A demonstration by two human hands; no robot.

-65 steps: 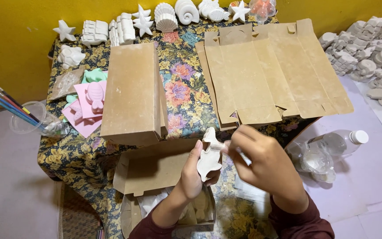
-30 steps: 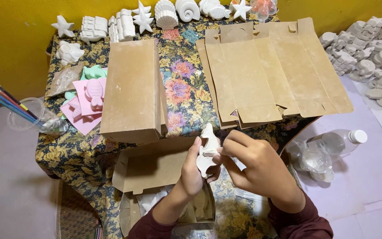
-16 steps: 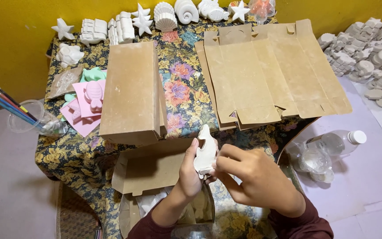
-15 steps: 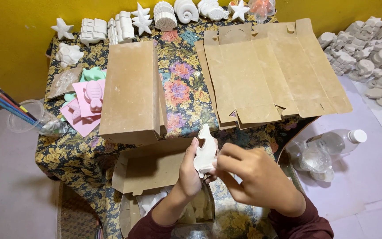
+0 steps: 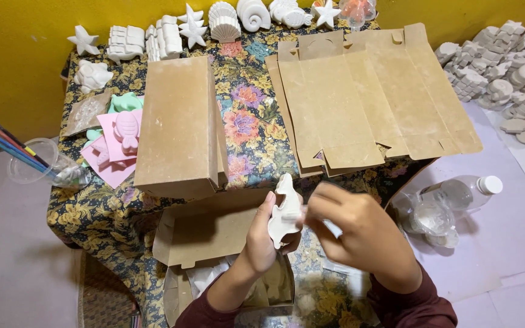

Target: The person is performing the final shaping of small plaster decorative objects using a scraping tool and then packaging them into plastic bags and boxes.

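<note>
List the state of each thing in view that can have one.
Left hand: gripping the figure.
Right hand: fingertips at the figure.
Figure: white, unpainted, held upright.
Flat boxes: unfolded, stacked on the table.
Closed box: folded up, lying on its side.
Open box: flaps open.
Bottle: capped, lying down.
Cup: tipped over, brushes inside.

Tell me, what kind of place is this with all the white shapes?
Probably a home craft workspace for making plaster figures. White cast stars and shells line the table's far edge, pink moulds lie nearby, paintbrushes stand in a cup, and the left hand holds a white figure.
</note>
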